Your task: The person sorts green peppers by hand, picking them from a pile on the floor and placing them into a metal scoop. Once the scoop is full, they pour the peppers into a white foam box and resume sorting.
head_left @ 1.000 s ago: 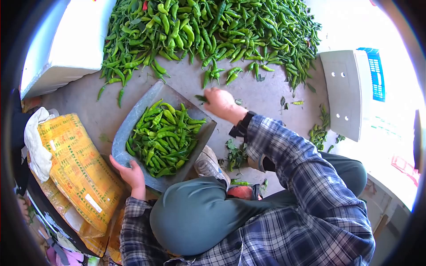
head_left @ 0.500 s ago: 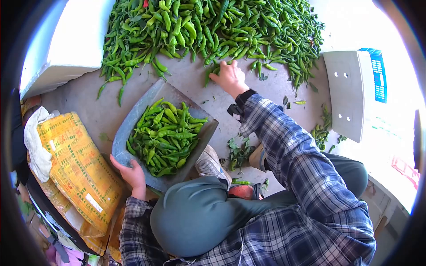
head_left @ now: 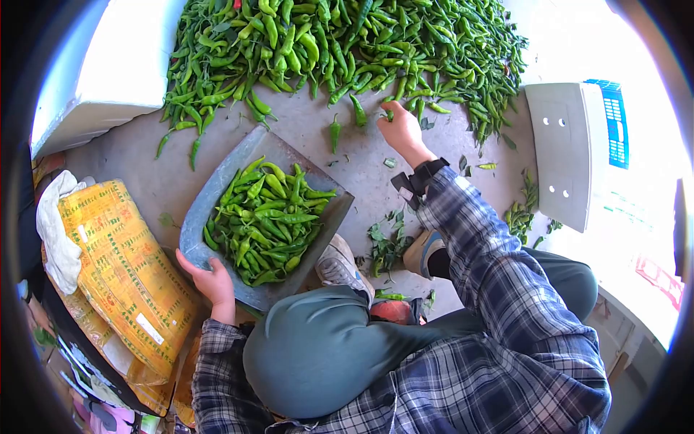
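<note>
My left hand (head_left: 212, 283) is closed on the back edge of a grey metal scoop (head_left: 196, 224), thumb over the rim. Green chili peppers (head_left: 264, 224) lie heaped inside the scoop. At the front of a large pile of green peppers (head_left: 347, 50), my right hand (head_left: 402, 132) has its fingers curled round a green pepper (head_left: 389, 113); part of it is hidden by the fingers. Two single peppers, one upright on the floor (head_left: 335, 136) and another (head_left: 358, 111), lie just left of that hand.
A white foam box (head_left: 108, 79) stands at the upper left, and a yellow taped carton (head_left: 123, 267) with a white cloth (head_left: 59, 235) below it. At right are a white panel with holes (head_left: 564, 155) and a blue crate (head_left: 614, 123). Loose leaves (head_left: 390, 242) lie near my shoes.
My right hand has moved right along the pile's front edge. Two peppers now show separately on the floor where it was. My left hand and the scoop have stayed nearly still.
</note>
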